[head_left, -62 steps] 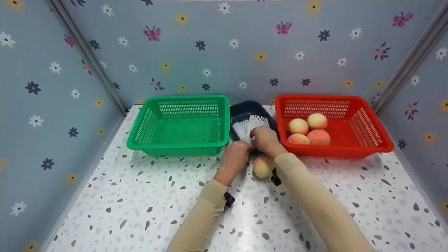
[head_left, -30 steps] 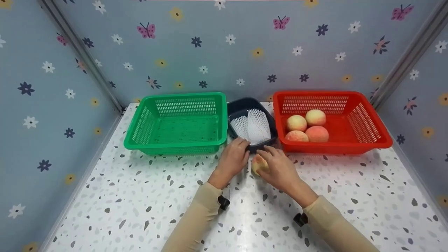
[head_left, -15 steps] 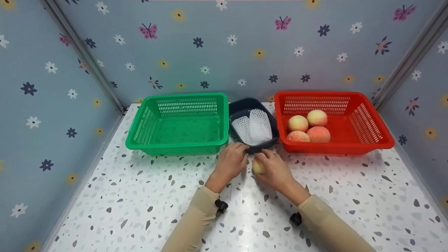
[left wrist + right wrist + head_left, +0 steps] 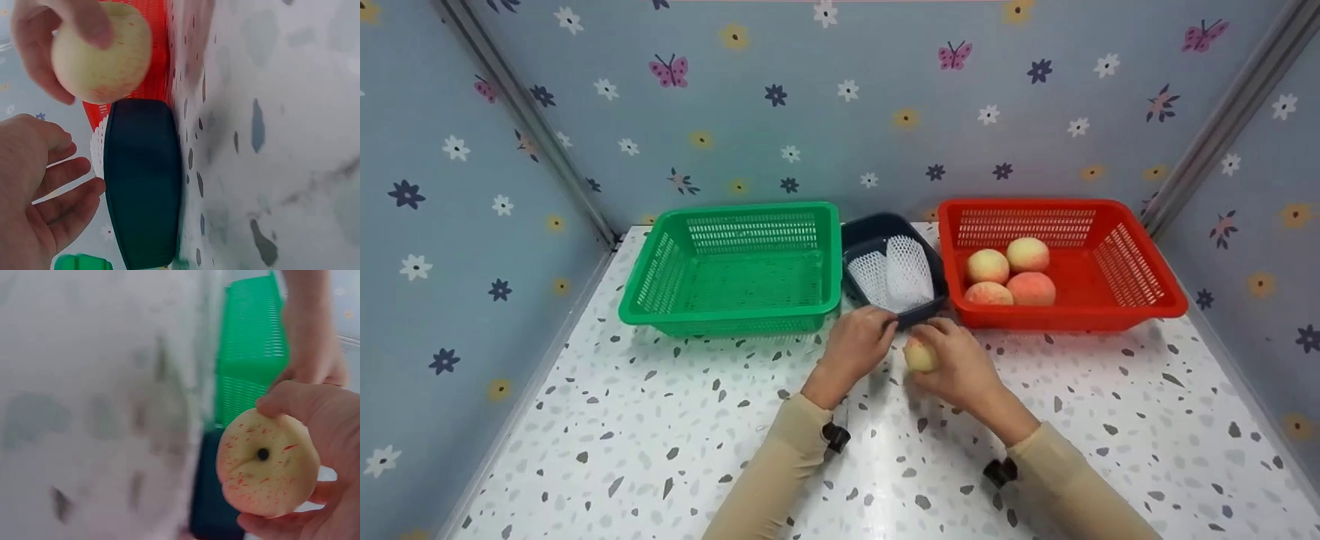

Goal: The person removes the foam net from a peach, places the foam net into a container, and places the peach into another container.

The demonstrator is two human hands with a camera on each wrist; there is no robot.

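My right hand [image 4: 964, 367] grips a pale yellow and pink peach [image 4: 919, 355], thumb and fingers around its sides. In the right wrist view the peach [image 4: 269, 467] shows a dark stem hollow, and it is held clear of the table. My left hand [image 4: 853, 346] is at the near rim of a dark navy tray [image 4: 870, 234], just left of the peach. In the left wrist view its fingers are loosely bent, with fingertips [image 4: 98, 185] right at the tray's rim. Two white foam fruit nets, a larger one [image 4: 910, 271] and a flatter one [image 4: 871, 280], lie in the tray.
A green plastic basket [image 4: 735, 310] stands left of the tray, with nothing inside. To the right, a red basket [image 4: 1080, 319] holds several peaches [image 4: 1027, 255]. Patterned panels [image 4: 810, 112] enclose the speckled white table [image 4: 660, 465] at the back and sides.
My right hand has left the foam net in the tray, come back toward me and taken hold of the peach in front. The left hand has stayed by the tray's near rim.
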